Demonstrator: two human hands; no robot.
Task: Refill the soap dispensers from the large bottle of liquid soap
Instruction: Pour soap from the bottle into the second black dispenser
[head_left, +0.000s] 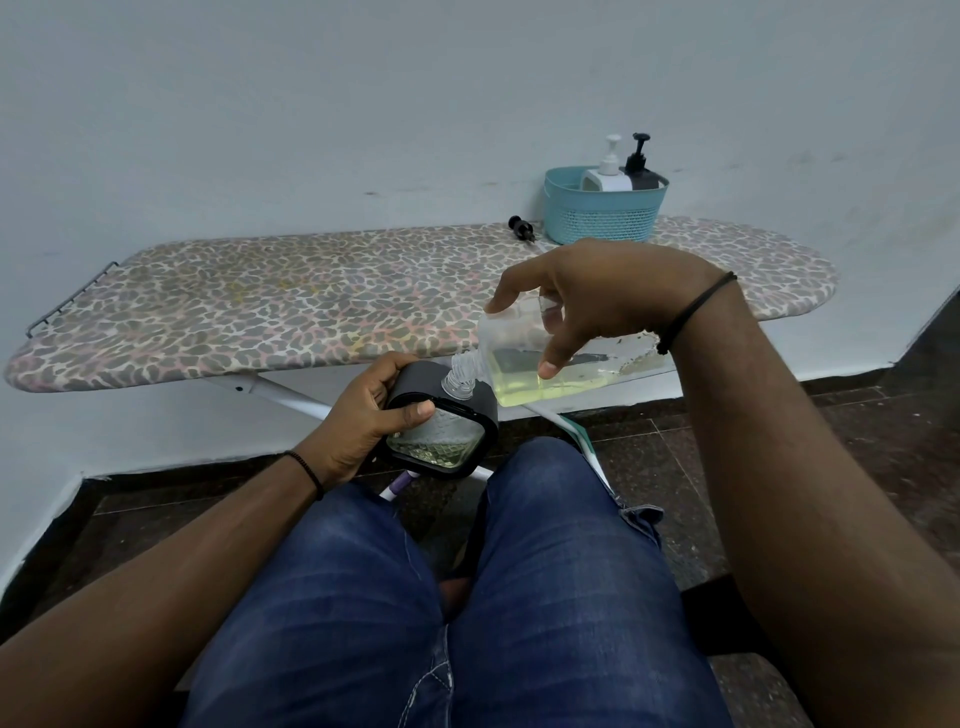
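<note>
Tilting the large soap bottle (524, 364) in my right hand (597, 301), I am holding its spout to the neck of the dispenser (441, 421) that my left hand (363, 410) is gripping above my knees. Being slick, light plastic, I judge, both are wanting a firm grip around their flat sides.

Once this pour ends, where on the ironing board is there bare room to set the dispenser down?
The ironing board is bare from its left wire end across to the loose black pump. The right end is crowded: the teal basket stands there, and the right hand tips the soap bottle in front.
</note>
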